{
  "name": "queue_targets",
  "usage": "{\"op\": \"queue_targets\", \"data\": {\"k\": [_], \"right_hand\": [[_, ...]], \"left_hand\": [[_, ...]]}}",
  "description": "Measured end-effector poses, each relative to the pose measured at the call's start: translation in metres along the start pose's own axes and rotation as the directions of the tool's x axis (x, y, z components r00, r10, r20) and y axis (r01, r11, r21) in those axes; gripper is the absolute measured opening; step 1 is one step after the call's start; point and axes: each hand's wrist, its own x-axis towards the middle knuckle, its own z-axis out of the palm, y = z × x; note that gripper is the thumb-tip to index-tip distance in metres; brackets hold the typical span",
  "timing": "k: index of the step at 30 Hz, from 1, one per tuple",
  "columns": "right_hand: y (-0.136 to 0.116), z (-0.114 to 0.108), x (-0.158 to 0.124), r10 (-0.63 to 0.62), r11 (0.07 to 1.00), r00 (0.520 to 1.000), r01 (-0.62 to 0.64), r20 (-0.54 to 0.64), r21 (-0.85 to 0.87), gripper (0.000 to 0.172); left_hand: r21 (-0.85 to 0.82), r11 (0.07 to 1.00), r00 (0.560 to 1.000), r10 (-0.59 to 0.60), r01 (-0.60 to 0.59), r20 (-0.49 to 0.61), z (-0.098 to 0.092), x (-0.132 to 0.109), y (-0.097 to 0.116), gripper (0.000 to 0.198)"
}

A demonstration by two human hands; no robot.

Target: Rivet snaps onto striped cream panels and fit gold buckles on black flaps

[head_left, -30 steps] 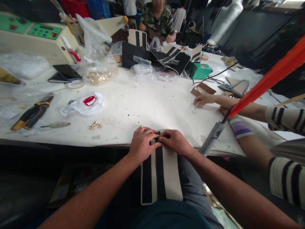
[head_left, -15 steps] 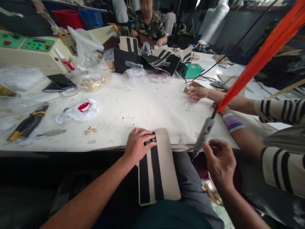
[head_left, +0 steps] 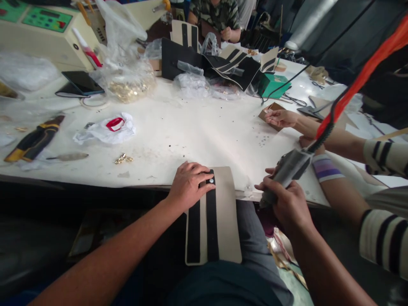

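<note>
A beige panel [head_left: 227, 212] with two black straps lies partly on the table edge and partly over my lap. My left hand [head_left: 191, 183] holds its upper end, thumb and fingers pressing on either side of a round metal stud [head_left: 211, 181] on one black strap. To the right, my right hand [head_left: 288, 199] is wrapped round a grey electric screwdriver [head_left: 291, 165], which hangs from an orange-red cord [head_left: 357, 85]. The screwdriver is tilted, its lower end toward the table edge; its tip is blurred.
Brass fittings [head_left: 123, 159], a white cloth bundle [head_left: 111, 127] and pliers [head_left: 35, 138] lie to the left. Behind them are a phone [head_left: 83, 82] and a bag of gold pieces [head_left: 130, 85]. On the right, a co-worker's hand [head_left: 282, 117] reaches into a small cardboard box [head_left: 270, 114].
My right hand has closed round the hanging screwdriver and tilted it. My left hand stays on the panel. The view has tipped downward and shifted left.
</note>
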Motion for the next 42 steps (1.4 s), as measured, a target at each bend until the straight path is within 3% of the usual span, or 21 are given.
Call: {"op": "queue_targets", "data": {"k": [3,5,8,11,23,30,42], "right_hand": [[-0.030,0.043,-0.002,-0.049,0.941,0.994,0.015,0.093,0.337,0.029],[-0.044,0.072,0.000,-0.147,0.893,0.982,0.082,0.115,0.442,0.030],[-0.051,0.104,0.004,-0.264,0.855,0.955,0.166,0.137,0.491,0.035],[-0.045,0.121,0.008,-0.332,0.859,0.930,0.231,0.155,0.457,0.034],[-0.029,0.137,0.015,-0.352,0.888,0.912,0.254,0.210,0.383,0.039],[-0.028,0.137,0.016,-0.314,0.898,0.921,0.209,0.231,0.388,0.039],[-0.035,0.133,0.018,-0.323,0.924,0.890,0.222,0.323,0.311,0.046]], "left_hand": [[-0.004,1.000,1.000,-0.018,0.018,0.011,-0.001,0.001,0.001,0.026],[-0.003,0.999,0.999,-0.033,0.033,0.019,-0.002,0.000,0.001,0.026],[-0.006,0.999,0.998,-0.052,0.052,0.027,-0.001,-0.001,0.002,0.026],[-0.012,0.998,0.998,-0.056,0.056,0.029,0.000,-0.002,0.001,0.026],[-0.011,0.998,0.996,-0.061,0.062,0.064,-0.002,-0.001,0.000,0.023],[-0.006,0.998,0.995,-0.069,0.070,0.069,-0.002,-0.001,0.000,0.022],[0.040,0.998,0.997,-0.051,0.049,0.052,-0.001,-0.002,0.001,0.023]]}}
